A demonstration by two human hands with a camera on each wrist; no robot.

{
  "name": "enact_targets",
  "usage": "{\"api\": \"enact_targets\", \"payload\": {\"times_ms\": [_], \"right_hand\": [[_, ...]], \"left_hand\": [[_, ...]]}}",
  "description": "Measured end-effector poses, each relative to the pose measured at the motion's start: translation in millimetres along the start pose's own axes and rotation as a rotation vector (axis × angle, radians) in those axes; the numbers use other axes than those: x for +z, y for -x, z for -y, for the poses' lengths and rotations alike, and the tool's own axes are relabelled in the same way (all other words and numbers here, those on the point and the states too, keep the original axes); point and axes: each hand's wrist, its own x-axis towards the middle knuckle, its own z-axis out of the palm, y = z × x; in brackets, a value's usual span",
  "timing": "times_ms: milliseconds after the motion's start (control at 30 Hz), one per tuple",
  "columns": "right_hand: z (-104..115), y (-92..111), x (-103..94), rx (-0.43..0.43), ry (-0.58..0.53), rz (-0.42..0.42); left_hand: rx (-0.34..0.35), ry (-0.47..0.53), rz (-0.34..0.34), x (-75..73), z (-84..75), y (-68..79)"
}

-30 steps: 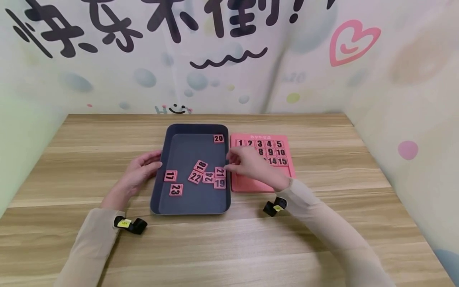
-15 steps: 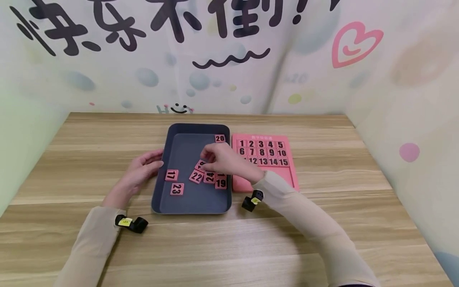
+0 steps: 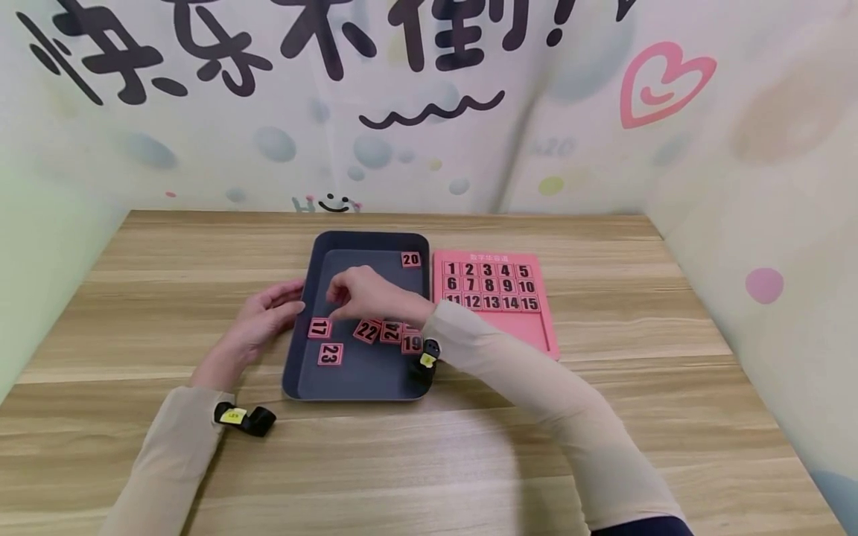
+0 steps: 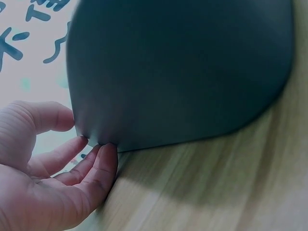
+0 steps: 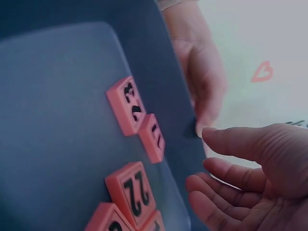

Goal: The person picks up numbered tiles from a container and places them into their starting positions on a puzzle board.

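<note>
A dark tray (image 3: pixel 362 380) holds several pink number tiles. Among them, tile 17 (image 3: pixel 319 327) and tile 23 (image 3: pixel 330 353) lie near its left wall, tile 22 (image 3: pixel 366 330) and tile 24 (image 3: pixel 391 332) near the middle, tile 19 (image 3: pixel 412 343) and tile 20 (image 3: pixel 410 259) on the right. My left hand (image 3: pixel 271 316) touches the tray's outer left wall, fingertips against it in the left wrist view. Over the tray, my right hand (image 3: pixel 369 292) has its fingertips beside tile 17; the right wrist view shows thumb and fingers apart, nothing between them. My right hand and forearm partly cover other tiles.
Right of the tray lies a pink puzzle board (image 3: pixel 546 327) with tiles 1 to 15 in rows and a bare lower part. Both stand on a wooden table (image 3: pixel 375 469), with a printed wall (image 3: pixel 429 164) behind. Each wrist wears a small black camera.
My right hand has moved left, from the gap between board and tray, across the tray to tile 17. My left hand stays at the tray's left wall.
</note>
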Motion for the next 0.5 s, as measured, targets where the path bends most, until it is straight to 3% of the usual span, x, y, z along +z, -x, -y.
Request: {"api": "enact_targets", "payload": {"times_ms": [233,500], "right_hand": [[1.6,-18.9,15.6,0.063,0.074,0.047],[1.3,-26.9,27.8,0.07,0.111,0.073]], "left_hand": [[-0.004,-0.013,0.005,-2.3,2.3,-0.5],[-0.003,-0.026,-0.001,-2.8,3.2,-1.2]]}}
